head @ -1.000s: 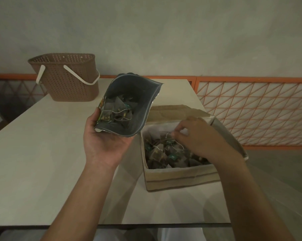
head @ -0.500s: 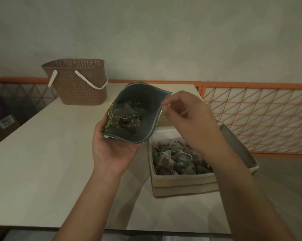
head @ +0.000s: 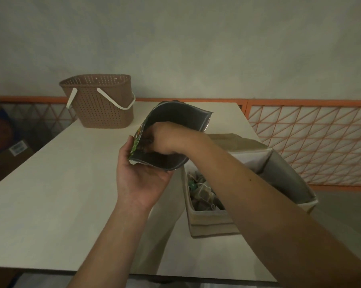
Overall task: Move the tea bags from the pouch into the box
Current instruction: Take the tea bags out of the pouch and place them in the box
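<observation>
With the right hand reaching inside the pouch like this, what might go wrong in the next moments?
1. The right hand is inside the pouch, its fingers hidden, so it may come out holding nothing or a tangled clump.
2. The left hand holds the pouch only from below, above the table beside the box; a tug could tip it and spill bags outside.
3. Strings on the tea bags already in the box could snag.

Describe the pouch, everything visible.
The pouch is a flexible foil-looking bag, dark grey inside, with a green printed outside showing at its left edge. It is held above the table, mouth gaping toward the camera. The left hand grips it from below; the right hand reaches inside. Its contents are hidden.
</observation>
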The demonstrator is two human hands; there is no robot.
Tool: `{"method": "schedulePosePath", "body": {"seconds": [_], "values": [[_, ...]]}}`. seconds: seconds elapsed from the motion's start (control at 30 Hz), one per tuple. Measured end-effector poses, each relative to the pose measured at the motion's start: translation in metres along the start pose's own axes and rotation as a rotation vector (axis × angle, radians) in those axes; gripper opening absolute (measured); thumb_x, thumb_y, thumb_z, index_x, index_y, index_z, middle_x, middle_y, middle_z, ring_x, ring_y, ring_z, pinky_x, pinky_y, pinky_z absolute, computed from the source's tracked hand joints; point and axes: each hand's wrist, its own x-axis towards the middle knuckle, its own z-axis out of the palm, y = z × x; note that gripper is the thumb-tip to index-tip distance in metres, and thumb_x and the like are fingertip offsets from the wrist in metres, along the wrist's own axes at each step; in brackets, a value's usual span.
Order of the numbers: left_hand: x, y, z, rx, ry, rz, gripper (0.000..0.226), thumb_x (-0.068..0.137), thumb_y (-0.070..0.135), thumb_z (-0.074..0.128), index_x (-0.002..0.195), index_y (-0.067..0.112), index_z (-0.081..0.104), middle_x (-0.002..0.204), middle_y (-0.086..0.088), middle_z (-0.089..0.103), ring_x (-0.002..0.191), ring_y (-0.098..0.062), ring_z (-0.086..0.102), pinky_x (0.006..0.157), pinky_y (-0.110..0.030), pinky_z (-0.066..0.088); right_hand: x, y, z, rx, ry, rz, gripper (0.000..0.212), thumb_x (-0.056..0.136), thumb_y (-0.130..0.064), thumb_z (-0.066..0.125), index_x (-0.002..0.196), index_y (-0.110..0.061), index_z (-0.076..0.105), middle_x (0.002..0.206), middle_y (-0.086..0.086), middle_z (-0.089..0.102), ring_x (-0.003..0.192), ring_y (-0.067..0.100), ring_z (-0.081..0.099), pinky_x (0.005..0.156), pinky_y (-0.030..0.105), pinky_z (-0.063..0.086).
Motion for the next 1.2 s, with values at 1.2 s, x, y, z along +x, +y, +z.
{"method": "schedulePosePath", "body": {"seconds": [1.2], "values": [[0.007, -0.014, 0.006, -0.080, -0.010, 0.000, 0.048, 0.098, 0.048, 0.052, 0.133, 0.019, 0.065, 0.133, -0.018, 0.065, 0.125, -0.038, 0.061, 0.108, -0.047, 0.047, -0.155, 0.078, -0.038, 1.216, 0.800, 0.101, 0.016, 0.099, -0.014, 0.049, 0.086, -0.014, 0.057, 0.055, -0.007, 0.054, 0.057, 0.013, 0.063, 0.070, 0.049, 0.060]]}}
